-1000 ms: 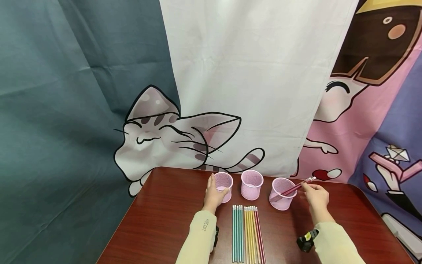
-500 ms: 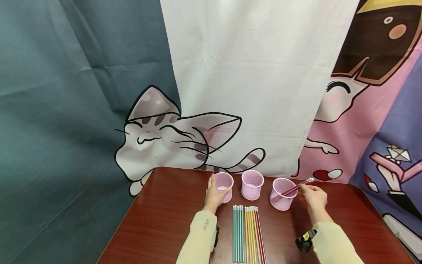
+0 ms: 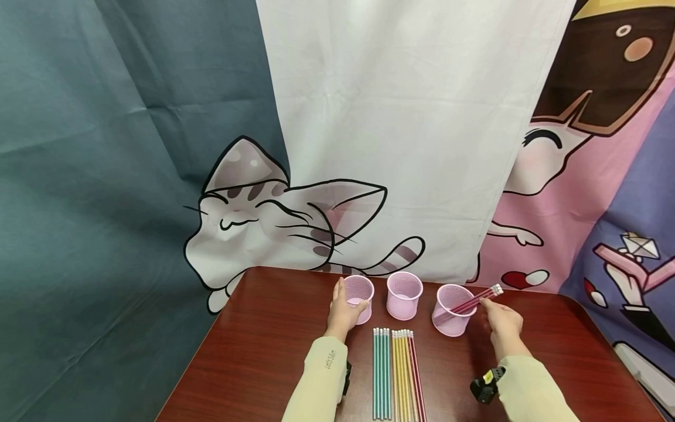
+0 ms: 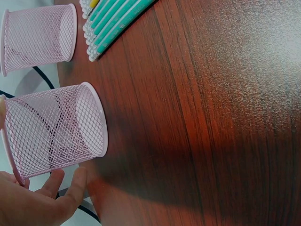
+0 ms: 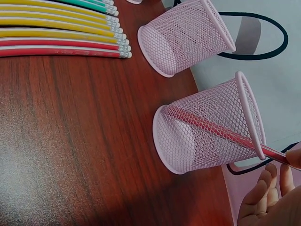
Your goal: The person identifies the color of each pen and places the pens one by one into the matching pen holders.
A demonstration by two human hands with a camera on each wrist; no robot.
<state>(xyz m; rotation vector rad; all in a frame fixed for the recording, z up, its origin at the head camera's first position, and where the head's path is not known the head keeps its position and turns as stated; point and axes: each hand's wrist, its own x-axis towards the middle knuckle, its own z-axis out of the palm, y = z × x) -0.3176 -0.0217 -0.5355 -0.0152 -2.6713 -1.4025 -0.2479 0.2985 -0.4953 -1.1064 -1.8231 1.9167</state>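
Comprises, on reddish-brown table, red pencils slanting inside right pink mesh cup and pinched by right hand, plus left pink mesh cup, upright, gripped near rim by left hand.

Place: indoor desk-like corner, room type unclear | table | cartoon cloth behind | cups, pencils

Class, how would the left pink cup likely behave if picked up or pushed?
The left cup is probably light for its size: its walls are open mesh and it looks empty. The mesh seems fairly stiff, since the cup looks undented in the left hand's grip. Pushed over, it might roll, given its round sides.
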